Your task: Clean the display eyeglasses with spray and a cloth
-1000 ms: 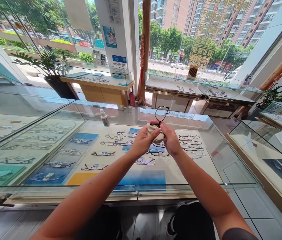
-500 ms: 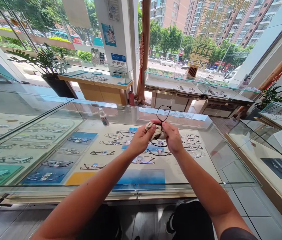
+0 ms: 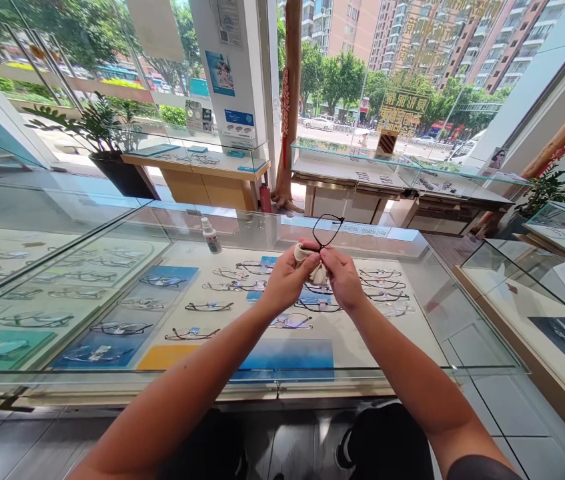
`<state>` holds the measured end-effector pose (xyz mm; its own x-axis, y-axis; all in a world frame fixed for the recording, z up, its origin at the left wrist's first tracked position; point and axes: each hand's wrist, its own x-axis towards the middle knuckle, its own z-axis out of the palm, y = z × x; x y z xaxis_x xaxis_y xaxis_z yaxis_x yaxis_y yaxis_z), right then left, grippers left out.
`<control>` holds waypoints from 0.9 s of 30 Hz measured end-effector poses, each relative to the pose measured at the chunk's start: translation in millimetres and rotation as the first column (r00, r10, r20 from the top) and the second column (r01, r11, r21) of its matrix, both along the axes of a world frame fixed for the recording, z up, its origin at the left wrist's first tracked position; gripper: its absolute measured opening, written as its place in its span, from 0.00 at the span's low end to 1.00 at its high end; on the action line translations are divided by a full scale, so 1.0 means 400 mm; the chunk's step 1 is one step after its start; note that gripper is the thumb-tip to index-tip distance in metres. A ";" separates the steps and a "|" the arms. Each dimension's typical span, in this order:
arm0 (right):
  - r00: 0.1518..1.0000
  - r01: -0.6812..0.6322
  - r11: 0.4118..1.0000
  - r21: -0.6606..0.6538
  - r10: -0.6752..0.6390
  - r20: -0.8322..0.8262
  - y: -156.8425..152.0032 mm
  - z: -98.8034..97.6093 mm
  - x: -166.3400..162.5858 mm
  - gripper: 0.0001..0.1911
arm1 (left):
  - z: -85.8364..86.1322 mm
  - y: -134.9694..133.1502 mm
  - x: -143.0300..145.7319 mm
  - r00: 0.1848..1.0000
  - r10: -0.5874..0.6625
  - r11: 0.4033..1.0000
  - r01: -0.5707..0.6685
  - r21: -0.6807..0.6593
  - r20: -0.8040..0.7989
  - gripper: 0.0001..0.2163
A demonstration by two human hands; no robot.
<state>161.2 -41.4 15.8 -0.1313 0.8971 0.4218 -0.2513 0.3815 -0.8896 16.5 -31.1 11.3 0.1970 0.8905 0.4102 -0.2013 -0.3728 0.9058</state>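
Cloth (image 3: 317,274) is bunched up tighter now. Bottle (image 3: 211,237) sits toward the counter's (image 3: 362,357) far edge. Left hand (image 3: 285,277) pinches cloth, right hand (image 3: 343,275) pinches glasses (image 3: 321,246).

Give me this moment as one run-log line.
Left hand: holding cloth | Right hand: pinching dark-rimmed glasses | Spray bottle: on glass counter

- Can make out just one rim of the eyeglasses (image 3: 327,231), right of the spray bottle (image 3: 210,235); lose the rest behind the cloth (image 3: 317,274) and right hand (image 3: 343,275).
- Cannot see most fingers of the left hand (image 3: 286,275), behind the cloth.
- Cannot read the spray bottle's tiny label (image 3: 213,243).
- Lose the dark sleeve (image 3: 479,468) past the bottom edge, well right of the spray bottle.
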 end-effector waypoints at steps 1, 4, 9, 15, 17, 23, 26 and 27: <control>1.000 -0.008 1.000 0.008 0.008 0.006 0.000 -0.002 -0.001 0.23 | -0.001 0.002 0.001 0.999 0.033 0.999 -0.033 0.000 -0.001 0.27; 1.000 -0.015 1.000 0.002 0.015 0.014 0.001 -0.004 0.002 0.23 | -0.004 0.006 0.000 0.995 0.098 0.995 -0.099 -0.007 -0.017 0.28; 0.999 -0.005 0.999 -0.053 0.004 -0.032 0.005 0.002 0.020 0.24 | 0.005 0.008 -0.018 0.995 -0.103 0.995 0.102 -0.009 -0.016 0.26; 0.996 -0.043 0.993 -0.113 0.034 -0.084 0.004 0.011 0.021 0.23 | 0.019 0.001 -0.028 0.980 -0.189 0.982 0.190 0.018 -0.057 0.25; 0.995 -0.053 0.996 -0.071 0.047 -0.084 0.005 0.007 0.015 0.21 | 0.016 0.001 -0.022 0.992 -0.108 0.993 0.111 0.040 -0.059 0.25; 0.998 -0.066 0.996 0.063 0.067 -0.012 0.008 -0.007 0.007 0.15 | 0.002 0.010 -0.010 0.996 0.090 0.995 -0.089 0.039 -0.026 0.30; 0.997 -0.060 0.998 0.000 0.060 -0.049 0.008 -0.003 0.014 0.17 | 0.004 0.015 -0.014 1.000 0.024 1.000 -0.024 -0.001 -0.017 0.31; 0.996 -0.061 0.998 -0.028 0.059 -0.066 0.008 0.000 0.017 0.17 | 0.004 0.016 -0.015 1.000 -0.016 1.000 0.016 -0.006 -0.015 0.31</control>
<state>167.9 -38.2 16.0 -0.1579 0.9009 0.4042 -0.3309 0.3374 -0.8813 10.3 -24.6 13.1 0.2176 0.8893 0.4021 -0.1934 -0.3646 0.9109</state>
